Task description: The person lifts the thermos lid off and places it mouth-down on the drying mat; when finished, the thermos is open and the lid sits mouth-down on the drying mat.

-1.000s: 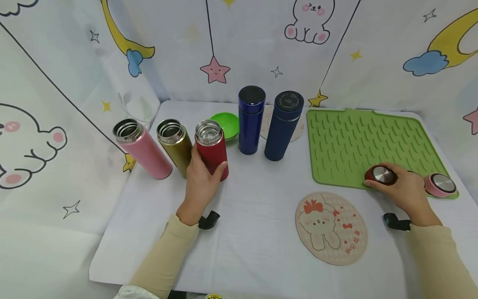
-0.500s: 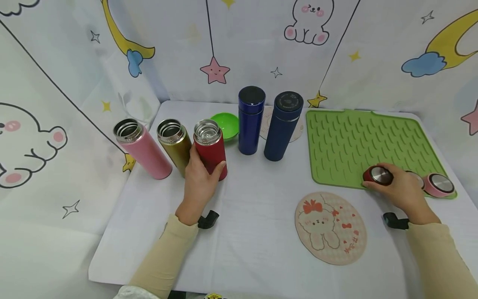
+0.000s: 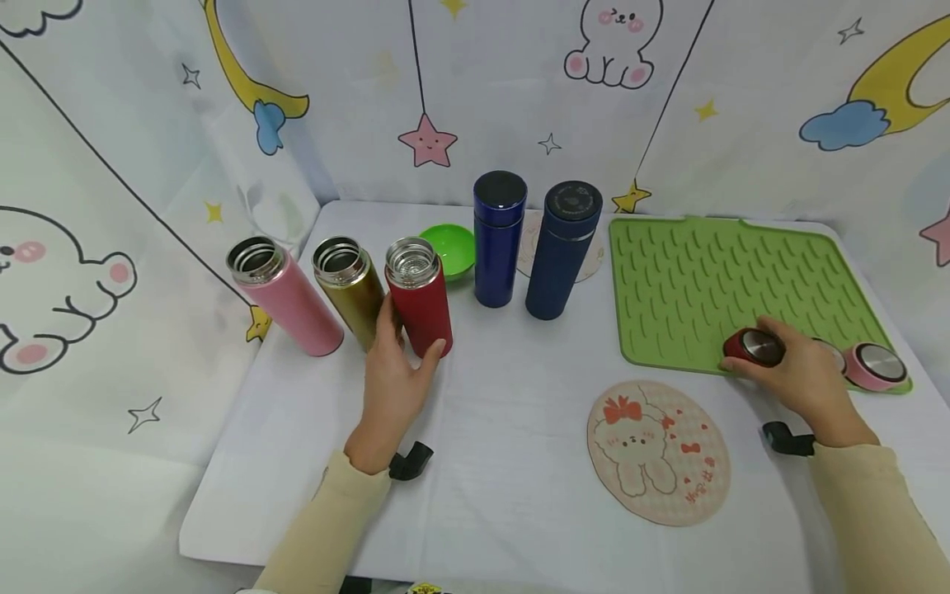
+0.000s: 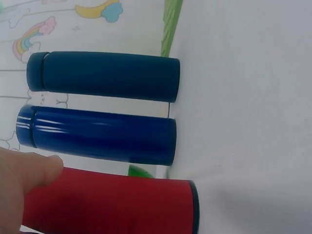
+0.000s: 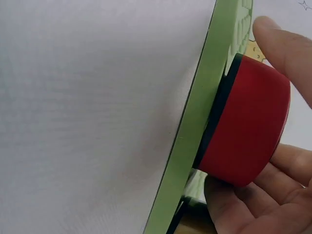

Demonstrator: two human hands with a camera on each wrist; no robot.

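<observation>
In the head view my left hand is at the lower part of an uncapped red thermos bottle, fingers at its left side and straight thumb at its right edge. The bottle stands on the table beside an uncapped gold bottle and an uncapped pink one. My right hand is around a red bottle lid resting on the green mat. The right wrist view shows the straight thumb with its tip apart from the lid, and fingers along the lid's other side.
Two capped blue bottles stand at the back, near a green bowl. A pink lid and a partly hidden gold lid sit by my right hand. A round rabbit coaster lies in front.
My left hand has drawn slightly back and down along the red bottle, with its fingers loosened. The right index finger has straightened a little; the red lid has stayed in place.
</observation>
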